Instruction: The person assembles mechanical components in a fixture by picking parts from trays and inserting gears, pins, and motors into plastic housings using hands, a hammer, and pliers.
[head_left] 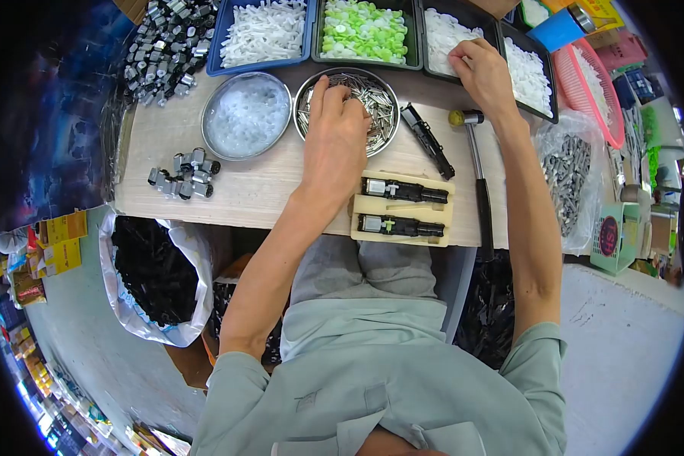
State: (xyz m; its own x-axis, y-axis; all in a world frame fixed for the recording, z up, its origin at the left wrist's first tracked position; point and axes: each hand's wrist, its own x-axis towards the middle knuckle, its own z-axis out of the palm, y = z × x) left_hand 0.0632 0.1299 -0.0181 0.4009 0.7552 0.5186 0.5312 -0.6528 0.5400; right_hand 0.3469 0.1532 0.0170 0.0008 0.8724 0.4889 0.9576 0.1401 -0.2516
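Observation:
My left hand [336, 133] reaches into a round metal bowl [393, 133] of small metal pins [380, 106]. Its fingers are curled down among the pins, and what they pinch is hidden. At the upper right, my right hand [482, 72] dips its bent fingertips into a black tray [494, 34] of small white plastic pieces [444, 34]. I cannot make out what is between those fingers. Near the table's front edge, a cream fixture [403, 205] holds two black mechanisms, an upper one [414, 191] and a lower one [410, 226], with a bright metal block in each.
Beside the fixture lie another black part [428, 142] and a hammer [479, 182]. A dish of translucent pieces [247, 114] and metal-and-black parts [184, 175] are at left. Along the back stand a blue tray [311, 34], a tray of green pieces [363, 32] and another white-piece tray [528, 76].

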